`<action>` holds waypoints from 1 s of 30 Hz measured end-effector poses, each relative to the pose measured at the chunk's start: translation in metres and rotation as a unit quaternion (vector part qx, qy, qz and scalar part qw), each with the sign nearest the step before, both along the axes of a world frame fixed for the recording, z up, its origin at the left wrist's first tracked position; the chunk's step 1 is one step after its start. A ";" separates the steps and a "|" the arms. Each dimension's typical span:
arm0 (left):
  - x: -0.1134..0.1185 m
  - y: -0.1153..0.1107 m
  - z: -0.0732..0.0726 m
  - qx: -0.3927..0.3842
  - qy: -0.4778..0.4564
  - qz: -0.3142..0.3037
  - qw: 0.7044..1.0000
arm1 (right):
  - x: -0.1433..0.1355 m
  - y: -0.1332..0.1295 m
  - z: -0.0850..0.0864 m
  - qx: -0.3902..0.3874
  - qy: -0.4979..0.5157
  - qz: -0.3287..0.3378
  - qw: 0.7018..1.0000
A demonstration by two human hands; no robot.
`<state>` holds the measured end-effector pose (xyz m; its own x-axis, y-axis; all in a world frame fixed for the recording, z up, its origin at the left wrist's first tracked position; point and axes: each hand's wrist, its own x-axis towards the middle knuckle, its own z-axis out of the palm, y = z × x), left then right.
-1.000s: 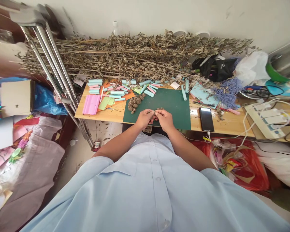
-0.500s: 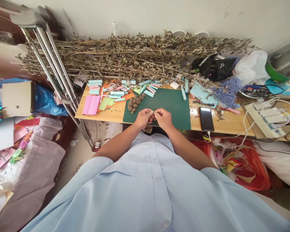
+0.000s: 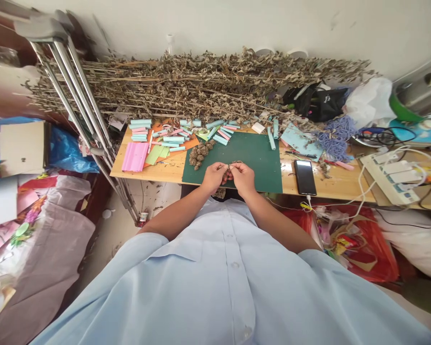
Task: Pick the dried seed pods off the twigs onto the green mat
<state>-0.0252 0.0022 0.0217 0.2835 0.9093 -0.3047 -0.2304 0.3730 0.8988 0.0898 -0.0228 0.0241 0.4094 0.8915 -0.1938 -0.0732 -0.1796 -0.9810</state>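
Note:
Near the front edge of a green cutting mat, my left hand and my right hand meet with their fingertips almost touching. Both are closed in a pinch on a small bit of brownish dried plant, partly hidden by the fingers. Behind my right fingertips, some dried plant crumbs show on the mat. Just left of my left hand lies a heap of round brown dried-plant clumps. Rolled blue and pink paper tubes lie beyond that heap.
Long dried plant stalks are piled along the wall. A phone on a cable, blue-violet cord and a power strip lie to the right. Metal crutches lean at the left. Pink paper rests on the wooden table.
The fingertips have shifted slightly against each other around the plant bit. The whole view has moved a little; the heap and tubes stay in place.

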 end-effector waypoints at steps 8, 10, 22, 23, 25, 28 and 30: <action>0.002 -0.004 -0.001 0.058 0.065 -0.006 0.996 | 0.006 -0.001 -0.005 -0.004 -0.069 0.016 0.998; 0.002 -0.005 0.000 0.049 0.064 0.000 0.997 | 0.008 -0.002 -0.003 -0.001 -0.079 0.034 0.996; -0.001 -0.002 0.004 -0.028 0.023 -0.006 0.999 | 0.026 -0.010 0.007 0.142 -0.419 0.170 0.881; -0.001 -0.002 0.005 -0.028 0.023 -0.007 0.999 | 0.025 -0.009 0.006 0.145 -0.433 0.174 0.872; 0.000 -0.002 0.005 -0.027 0.027 -0.009 0.999 | 0.024 -0.008 0.007 0.142 -0.457 0.178 0.860; 0.000 -0.003 0.005 -0.020 0.025 -0.010 0.999 | 0.021 -0.006 0.011 0.123 -0.461 0.169 0.863; 0.001 -0.003 0.005 -0.019 0.021 -0.008 1.000 | 0.021 -0.004 0.013 0.105 -0.428 0.153 0.885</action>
<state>-0.0245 -0.0009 0.0265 0.2847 0.8922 -0.3506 -0.1854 0.4101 0.8930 0.1106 -0.0266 0.0371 0.0599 0.9656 0.2530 0.7325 0.1297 -0.6683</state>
